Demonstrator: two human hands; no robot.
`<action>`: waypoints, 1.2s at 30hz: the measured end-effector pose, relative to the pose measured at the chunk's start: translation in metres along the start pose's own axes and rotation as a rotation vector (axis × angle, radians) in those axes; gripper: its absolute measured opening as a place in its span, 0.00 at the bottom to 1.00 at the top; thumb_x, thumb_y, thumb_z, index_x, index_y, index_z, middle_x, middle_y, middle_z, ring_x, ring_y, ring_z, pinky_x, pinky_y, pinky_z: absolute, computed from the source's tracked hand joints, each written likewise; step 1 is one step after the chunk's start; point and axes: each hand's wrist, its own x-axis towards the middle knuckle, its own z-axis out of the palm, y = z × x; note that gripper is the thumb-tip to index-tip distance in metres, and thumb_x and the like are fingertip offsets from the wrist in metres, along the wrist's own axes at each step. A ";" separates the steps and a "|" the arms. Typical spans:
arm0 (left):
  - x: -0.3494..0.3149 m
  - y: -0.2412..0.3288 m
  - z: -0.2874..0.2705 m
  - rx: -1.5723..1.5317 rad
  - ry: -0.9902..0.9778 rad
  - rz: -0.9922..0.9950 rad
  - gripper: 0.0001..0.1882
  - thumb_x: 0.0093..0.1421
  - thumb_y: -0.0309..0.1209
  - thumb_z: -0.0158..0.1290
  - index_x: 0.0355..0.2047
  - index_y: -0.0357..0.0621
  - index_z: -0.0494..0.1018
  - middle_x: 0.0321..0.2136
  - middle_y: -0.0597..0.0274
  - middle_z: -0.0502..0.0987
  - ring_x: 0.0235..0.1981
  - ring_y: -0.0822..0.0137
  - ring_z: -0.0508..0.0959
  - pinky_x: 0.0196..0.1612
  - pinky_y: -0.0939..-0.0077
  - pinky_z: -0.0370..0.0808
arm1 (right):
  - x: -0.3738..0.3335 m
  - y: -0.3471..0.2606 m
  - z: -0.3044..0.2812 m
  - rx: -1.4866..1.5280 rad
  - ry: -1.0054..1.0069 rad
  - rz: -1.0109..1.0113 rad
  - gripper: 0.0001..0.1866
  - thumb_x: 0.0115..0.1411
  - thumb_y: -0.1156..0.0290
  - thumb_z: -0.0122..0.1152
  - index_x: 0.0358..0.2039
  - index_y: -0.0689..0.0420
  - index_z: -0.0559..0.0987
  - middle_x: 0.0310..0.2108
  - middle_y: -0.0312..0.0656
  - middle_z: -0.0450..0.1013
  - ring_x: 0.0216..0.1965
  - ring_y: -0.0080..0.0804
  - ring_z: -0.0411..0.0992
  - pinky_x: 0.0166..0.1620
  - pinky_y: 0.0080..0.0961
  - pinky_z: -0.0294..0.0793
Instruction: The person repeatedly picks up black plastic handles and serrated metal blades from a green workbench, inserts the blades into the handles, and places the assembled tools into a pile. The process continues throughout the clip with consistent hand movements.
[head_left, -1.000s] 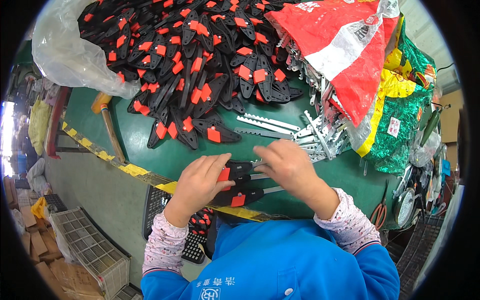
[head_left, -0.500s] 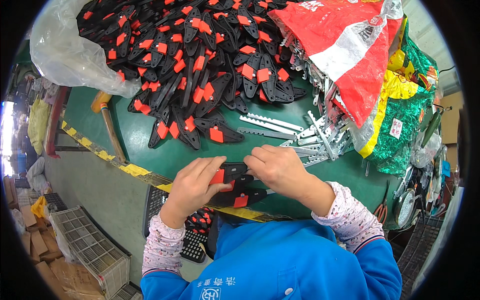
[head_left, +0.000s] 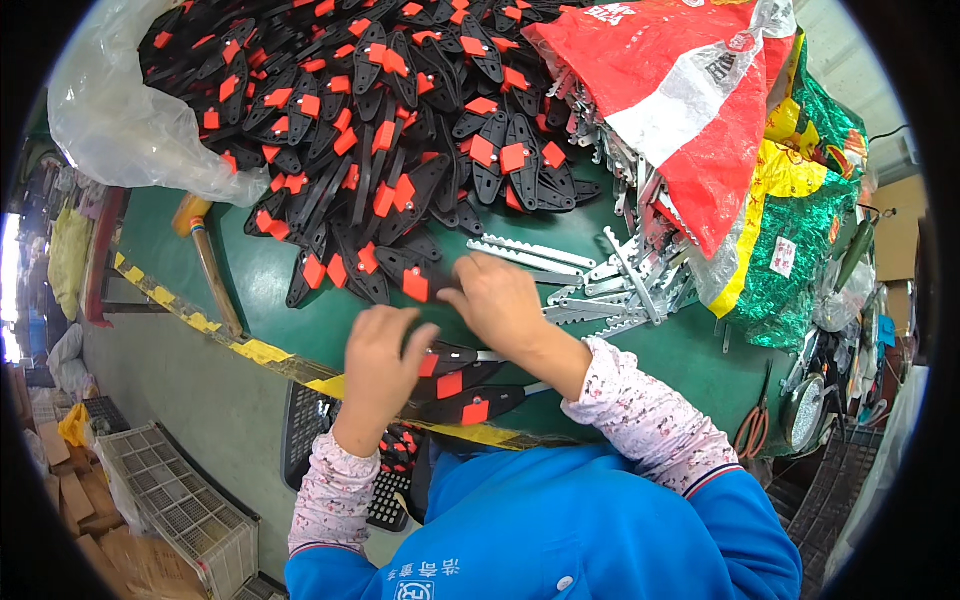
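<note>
My right hand (head_left: 503,310) is at the near edge of a heap of black plastic parts (head_left: 345,140). Its fingers and thumb close around the blurred right end of one pointed black part with a red tab (head_left: 415,284). My left hand (head_left: 380,365) is lower and to the left, thumb and fingers apart, holding nothing. Close beside it, at the table's front edge, lie a few similar black parts (head_left: 450,398) side by side with red tabs. Light metal strips protrude from their right ends.
Notched metal strips (head_left: 530,254) lie loose beside a red and white bag (head_left: 690,110). A green and yellow bag (head_left: 800,255) stands at right. A mallet (head_left: 212,265) lies at left, scissors (head_left: 755,425) at right. Yellow-black tape (head_left: 262,352) marks the table edge; a crate (head_left: 180,505) stands below.
My right hand has left the parts at the front edge and moved up-left to the heap, taking hold of one black part. My left hand has let go and its fingers have spread.
</note>
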 end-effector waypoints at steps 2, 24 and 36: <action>0.003 0.003 -0.008 -0.163 0.003 -0.263 0.21 0.63 0.40 0.67 0.47 0.33 0.81 0.40 0.50 0.82 0.40 0.55 0.80 0.46 0.61 0.77 | -0.008 -0.004 -0.004 0.246 -0.114 0.117 0.17 0.64 0.61 0.71 0.36 0.65 0.81 0.29 0.49 0.78 0.29 0.47 0.78 0.33 0.38 0.76; 0.016 0.000 -0.024 -0.148 0.002 -0.161 0.16 0.73 0.27 0.50 0.58 0.38 0.77 0.39 0.51 0.71 0.37 0.54 0.75 0.45 0.65 0.75 | -0.027 0.060 -0.055 0.155 0.049 -0.135 0.05 0.65 0.72 0.65 0.40 0.57 0.81 0.37 0.44 0.76 0.42 0.47 0.74 0.46 0.41 0.74; 0.014 -0.005 -0.040 -0.169 -0.051 -0.188 0.16 0.75 0.34 0.54 0.57 0.40 0.80 0.35 0.57 0.68 0.35 0.62 0.72 0.42 0.71 0.72 | -0.021 0.046 -0.066 0.232 0.013 -0.097 0.05 0.66 0.73 0.64 0.40 0.59 0.81 0.36 0.46 0.78 0.43 0.51 0.76 0.47 0.43 0.76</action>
